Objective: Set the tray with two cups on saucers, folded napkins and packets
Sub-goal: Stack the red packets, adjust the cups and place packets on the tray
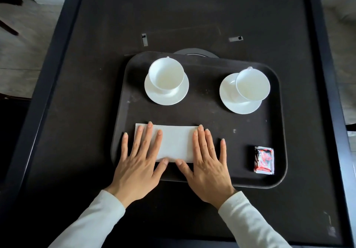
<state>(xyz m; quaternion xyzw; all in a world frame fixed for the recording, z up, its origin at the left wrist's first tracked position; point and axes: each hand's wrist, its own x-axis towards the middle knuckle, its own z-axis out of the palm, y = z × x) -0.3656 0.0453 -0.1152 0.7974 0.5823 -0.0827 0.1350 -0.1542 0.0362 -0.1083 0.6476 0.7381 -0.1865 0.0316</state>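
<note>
A dark tray (210,117) lies on the black table. At its back stand two white cups on white saucers: the left cup (166,75) on its saucer (167,98), the right cup (252,85) on its saucer (229,97). A white folded napkin (176,144) lies at the tray's front left. My left hand (140,161) presses flat on the napkin's left end. On its right end lies my right hand (208,161), fingers straight. A red and black packet (264,160) sits at the tray's front right.
The black table (96,74) has a raised dark rim (319,55) all round. A round dark disc (196,52) shows just behind the tray. Two small slots (144,39) are set into the tabletop farther back. Pale floor lies beyond the table's left side.
</note>
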